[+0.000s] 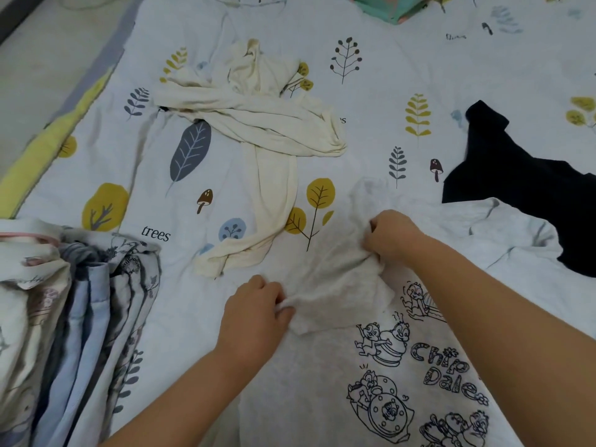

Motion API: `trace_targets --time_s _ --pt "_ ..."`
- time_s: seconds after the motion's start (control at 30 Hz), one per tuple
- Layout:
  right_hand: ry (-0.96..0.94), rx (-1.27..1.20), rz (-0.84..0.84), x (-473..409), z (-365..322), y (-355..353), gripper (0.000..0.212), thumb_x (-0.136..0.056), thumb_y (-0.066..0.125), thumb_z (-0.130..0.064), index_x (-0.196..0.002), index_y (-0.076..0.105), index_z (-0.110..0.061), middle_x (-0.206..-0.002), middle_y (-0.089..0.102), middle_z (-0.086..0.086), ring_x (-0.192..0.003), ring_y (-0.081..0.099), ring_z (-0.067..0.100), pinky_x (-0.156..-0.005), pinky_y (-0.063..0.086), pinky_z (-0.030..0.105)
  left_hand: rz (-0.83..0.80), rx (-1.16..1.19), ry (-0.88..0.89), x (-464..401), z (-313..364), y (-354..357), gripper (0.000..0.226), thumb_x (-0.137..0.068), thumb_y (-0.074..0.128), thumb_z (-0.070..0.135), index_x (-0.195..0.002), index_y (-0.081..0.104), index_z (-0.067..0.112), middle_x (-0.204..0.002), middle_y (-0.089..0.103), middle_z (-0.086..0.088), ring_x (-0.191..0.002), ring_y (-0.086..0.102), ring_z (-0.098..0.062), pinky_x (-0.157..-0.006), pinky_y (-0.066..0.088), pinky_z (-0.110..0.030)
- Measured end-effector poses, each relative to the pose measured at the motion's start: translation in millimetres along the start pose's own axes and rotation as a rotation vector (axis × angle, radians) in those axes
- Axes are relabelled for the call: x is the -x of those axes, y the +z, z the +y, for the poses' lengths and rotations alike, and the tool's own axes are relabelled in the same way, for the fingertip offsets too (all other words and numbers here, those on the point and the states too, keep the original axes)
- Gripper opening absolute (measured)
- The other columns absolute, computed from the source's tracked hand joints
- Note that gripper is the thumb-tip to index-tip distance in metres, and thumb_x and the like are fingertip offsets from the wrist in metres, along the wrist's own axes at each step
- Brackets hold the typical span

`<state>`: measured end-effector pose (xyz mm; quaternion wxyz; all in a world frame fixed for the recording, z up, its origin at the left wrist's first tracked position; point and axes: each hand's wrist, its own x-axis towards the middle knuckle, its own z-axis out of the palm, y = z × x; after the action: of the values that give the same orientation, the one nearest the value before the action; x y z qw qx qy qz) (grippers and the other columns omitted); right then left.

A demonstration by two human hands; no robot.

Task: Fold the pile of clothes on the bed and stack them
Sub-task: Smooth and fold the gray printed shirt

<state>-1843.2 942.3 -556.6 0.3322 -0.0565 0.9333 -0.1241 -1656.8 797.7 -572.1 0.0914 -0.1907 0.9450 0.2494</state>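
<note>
A white shirt with black cartoon prints (322, 375) lies spread on the bed in front of me. My left hand (254, 308) pinches a bunched edge of its sleeve at the lower centre. My right hand (392, 235) grips the same sleeve higher up and to the right, so the cloth is gathered between both hands. A cream long-sleeved garment (258, 124) lies crumpled farther back. At the right lies a black garment (516, 179), partly on a pale grey garment (503, 240).
The bed sheet (371, 130) is white with leaf, tree and mushroom prints. A heap of patterned blue and white cloth (71, 317) sits at the left front. A teal patterned item (387, 6) shows at the top edge. The bed's edge and floor (38, 66) are at the far left.
</note>
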Motion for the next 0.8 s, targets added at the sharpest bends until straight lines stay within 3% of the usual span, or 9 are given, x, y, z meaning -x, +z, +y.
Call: trace_targets --time_s 0.13,0.27,0.37,0.47,0.57,0.63,0.67,0.73,0.8 --pt "-0.173 -0.089 0.254 -16.4 -22.8 -7.5 0.026 -0.088 0.049 -0.006 -0.065 0.038 -0.013 -0.072 0.044 0.003 -0.078 0.042 0.021 -0.063 0.028 0.027 0.169 0.182 -0.161 -8.0 -8.7 -9.7 0.017 -0.089 0.056 0.023 -0.077 0.045 0.022 -0.068 0.045 0.014 -0.062 0.044 -0.004 -0.052 0.026 -0.016" --pt "-0.223 -0.406 0.381 -16.4 -43.4 5.2 0.014 -0.093 0.050 -0.021 -0.097 0.047 -0.008 -0.092 0.051 0.007 -0.085 0.047 0.024 -0.070 0.031 0.028 0.246 0.180 -0.210 -13.2 -7.7 -19.7 0.005 -0.087 0.057 0.014 -0.090 0.055 0.018 -0.086 0.056 0.003 -0.082 0.055 -0.018 -0.062 0.035 -0.023" --pt "-0.014 -0.340 0.339 -7.9 -37.0 20.6 0.033 -0.096 0.040 -0.028 -0.120 0.039 -0.005 -0.111 0.053 0.016 -0.097 0.052 0.034 -0.072 0.034 0.033 0.278 0.028 -0.052 -12.0 -2.9 -15.1 0.030 -0.079 0.066 0.008 -0.108 0.061 0.006 -0.105 0.058 -0.012 -0.096 0.055 -0.030 -0.078 0.041 -0.036" --pt "0.011 -0.259 0.156 10.3 -26.3 32.6 0.036 -0.093 0.046 -0.030 -0.119 0.035 -0.008 -0.101 0.054 0.012 -0.085 0.051 0.030 -0.068 0.036 0.034 0.308 -0.102 0.245 -11.6 3.7 -1.9 0.043 -0.074 0.070 0.007 -0.115 0.062 0.001 -0.121 0.059 -0.022 -0.109 0.058 -0.041 -0.089 0.046 -0.050" --pt "-0.134 -0.262 0.068 28.4 -18.3 43.4 0.034 -0.087 0.058 -0.020 -0.114 0.040 -0.012 -0.094 0.053 0.007 -0.083 0.053 0.025 -0.071 0.045 0.036 0.011 -0.293 0.287 -11.4 7.8 9.8 0.061 -0.091 0.040 0.039 -0.146 0.027 0.017 -0.154 0.017 -0.015 -0.141 0.019 -0.038 -0.111 0.010 -0.054" --pt "-0.127 -0.241 0.183 35.2 -8.3 44.9 0.028 -0.086 0.054 -0.007 -0.111 0.043 -0.013 -0.085 0.054 0.004 -0.075 0.053 0.023 -0.067 0.047 0.036 -0.138 -0.396 0.265 -13.1 -3.4 23.6 0.067 -0.093 0.020 0.054 -0.138 -0.023 0.030 -0.148 -0.030 -0.002 -0.139 -0.025 -0.028 -0.108 -0.021 -0.045" --pt "-0.089 -0.189 0.263 37.4 -2.5 44.6 0.028 -0.086 0.050 -0.003 -0.111 0.042 -0.013 -0.077 0.051 0.001 -0.069 0.051 0.021 -0.061 0.044 0.035 -0.171 -0.421 0.263 -12.6 -7.4 28.4 0.067 -0.093 0.017 0.057 -0.131 -0.033 0.032 -0.144 -0.039 0.000 -0.134 -0.035 -0.026 -0.106 -0.026 -0.042" --pt "-0.018 -0.038 0.372 41.2 7.3 46.3 0.032 -0.086 0.046 -0.001 -0.116 0.040 -0.012 -0.078 0.050 0.004 -0.073 0.050 0.023 -0.060 0.037 0.033 -0.169 -0.405 0.270 -12.4 -8.4 29.6 0.069 -0.092 0.018 0.059 -0.135 -0.028 0.031 -0.150 -0.030 -0.003 -0.134 -0.033 -0.027 -0.109 -0.021 -0.045" --pt "-0.101 0.040 0.497 47.4 7.6 52.7 0.040 -0.088 0.048 -0.004 -0.127 0.043 -0.011 -0.106 0.055 0.013 -0.095 0.049 0.030 -0.070 0.037 0.036 -0.083 -0.398 0.299 -9.4 0.0 22.8 0.068 -0.090 0.025 0.056 -0.147 0.008 0.022 -0.156 0.007 -0.015 -0.141 0.000 -0.036 -0.111 0.005 -0.055"
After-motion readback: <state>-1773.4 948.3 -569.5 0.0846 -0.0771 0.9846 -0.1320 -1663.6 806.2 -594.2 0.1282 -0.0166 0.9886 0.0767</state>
